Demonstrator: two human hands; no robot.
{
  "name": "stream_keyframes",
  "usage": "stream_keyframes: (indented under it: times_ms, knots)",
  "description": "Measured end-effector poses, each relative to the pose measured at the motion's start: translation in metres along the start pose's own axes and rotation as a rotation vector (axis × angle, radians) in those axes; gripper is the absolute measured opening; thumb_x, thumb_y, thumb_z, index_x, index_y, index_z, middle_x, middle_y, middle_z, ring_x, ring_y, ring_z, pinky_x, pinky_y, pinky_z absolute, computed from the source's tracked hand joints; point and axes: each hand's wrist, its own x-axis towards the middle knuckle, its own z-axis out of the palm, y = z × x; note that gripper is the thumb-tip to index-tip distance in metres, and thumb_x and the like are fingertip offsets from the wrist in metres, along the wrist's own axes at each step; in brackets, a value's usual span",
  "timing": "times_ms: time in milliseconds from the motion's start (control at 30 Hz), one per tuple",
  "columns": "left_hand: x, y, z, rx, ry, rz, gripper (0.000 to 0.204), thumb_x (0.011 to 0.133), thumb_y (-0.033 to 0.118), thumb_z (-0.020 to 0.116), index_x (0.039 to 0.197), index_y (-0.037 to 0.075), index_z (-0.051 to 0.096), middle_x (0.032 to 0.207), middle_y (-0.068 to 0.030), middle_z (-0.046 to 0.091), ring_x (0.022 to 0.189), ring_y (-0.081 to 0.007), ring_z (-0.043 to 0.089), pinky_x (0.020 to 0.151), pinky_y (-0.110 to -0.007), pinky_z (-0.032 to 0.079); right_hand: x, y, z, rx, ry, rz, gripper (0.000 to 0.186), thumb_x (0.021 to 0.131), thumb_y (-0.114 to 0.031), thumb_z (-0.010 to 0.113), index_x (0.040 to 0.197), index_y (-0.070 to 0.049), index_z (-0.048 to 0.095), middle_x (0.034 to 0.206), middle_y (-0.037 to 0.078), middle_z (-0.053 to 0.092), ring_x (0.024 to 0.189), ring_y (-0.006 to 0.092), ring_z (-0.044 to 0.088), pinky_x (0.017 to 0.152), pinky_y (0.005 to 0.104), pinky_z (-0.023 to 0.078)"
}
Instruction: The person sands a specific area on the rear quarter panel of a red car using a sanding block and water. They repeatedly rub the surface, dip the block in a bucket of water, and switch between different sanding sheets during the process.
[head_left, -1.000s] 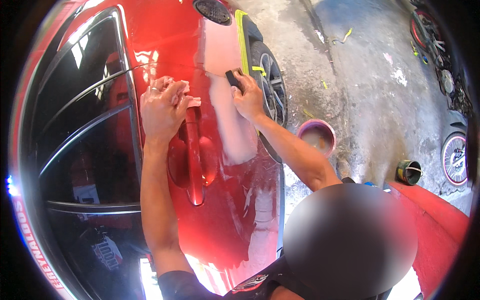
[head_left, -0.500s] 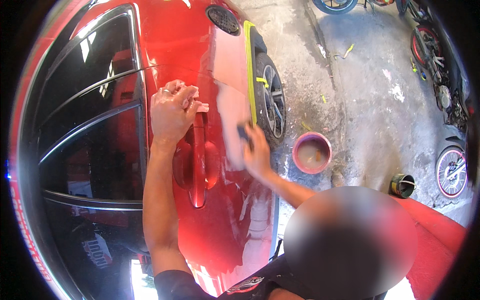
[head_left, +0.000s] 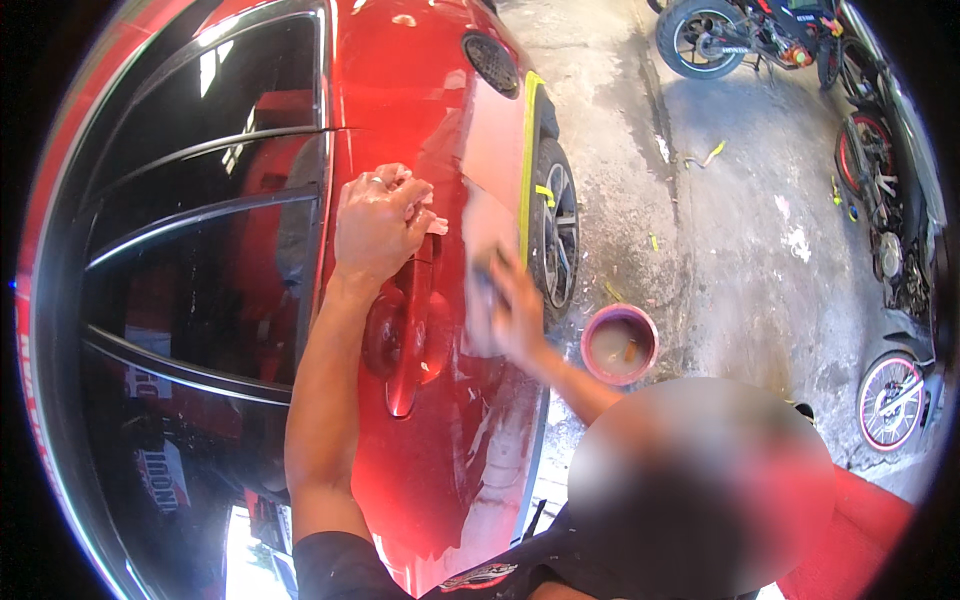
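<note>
A red car (head_left: 385, 120) fills the left side, its door handle (head_left: 403, 370) below my left hand (head_left: 382, 228). That hand is closed around a wet, pale pink cloth (head_left: 437, 226) and rests on the bodywork. To its right, my right hand (head_left: 520, 310) is smeared by motion. Its fingers press a dark sanding block (head_left: 486, 272), partly hidden by them, against a dull pinkish patch (head_left: 490, 205) of sanded bodywork. Yellow-green masking tape (head_left: 530, 150) edges this patch along the wheel arch.
Beside the car wheel (head_left: 562, 230), a pink bucket (head_left: 655, 348) of cloudy water stands on the concrete floor, with an orange-brown piece inside. Motorcycles (head_left: 735, 40) are parked at the far side and along the right. A blurred round area covers the lower right.
The whole view has shifted, so the car and bucket sit differently in it. My right hand has moved slightly along the patch with the block. The left still grips the cloth.
</note>
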Motion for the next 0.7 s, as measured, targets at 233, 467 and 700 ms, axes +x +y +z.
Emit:
stream_keyframes:
  times_ms: [233, 467, 700]
  knots:
    - [-0.006, -0.005, 0.01, 0.007, 0.039, 0.017, 0.026, 0.081, 0.03, 0.077, 0.103, 0.015, 0.075, 0.109, -0.0097, 0.068, 0.1, -0.0323, 0.066, 0.089, -0.047, 0.049, -0.015, -0.03, -0.01, -0.059, -0.118, -0.009, 0.056, 0.085, 0.006, 0.07, 0.139, -0.01, 0.063, 0.146, 0.023, 0.055, 0.132, 0.0421, 0.056, 0.114, 0.0467, 0.044]
    - [0.001, -0.001, 0.005, 0.033, 0.061, 0.04, 0.024, 0.081, 0.03, 0.076, 0.099, 0.015, 0.074, 0.107, -0.0089, 0.068, 0.1, -0.0311, 0.066, 0.091, -0.046, 0.049, 0.103, 0.009, 0.018, -0.202, -0.022, 0.104, 0.048, 0.088, 0.003, 0.066, 0.136, -0.004, 0.064, 0.141, 0.023, 0.06, 0.132, 0.038, 0.057, 0.11, 0.0413, 0.047]
    - [-0.004, -0.003, 0.007, 0.011, 0.068, 0.041, 0.015, 0.081, 0.026, 0.075, 0.089, 0.015, 0.07, 0.099, -0.0052, 0.065, 0.095, -0.0288, 0.065, 0.085, -0.045, 0.047, -0.022, -0.04, 0.0, -0.145, -0.107, -0.02, 0.049, 0.088, 0.006, 0.064, 0.136, -0.003, 0.064, 0.142, 0.024, 0.059, 0.134, 0.0396, 0.057, 0.114, 0.0446, 0.044]
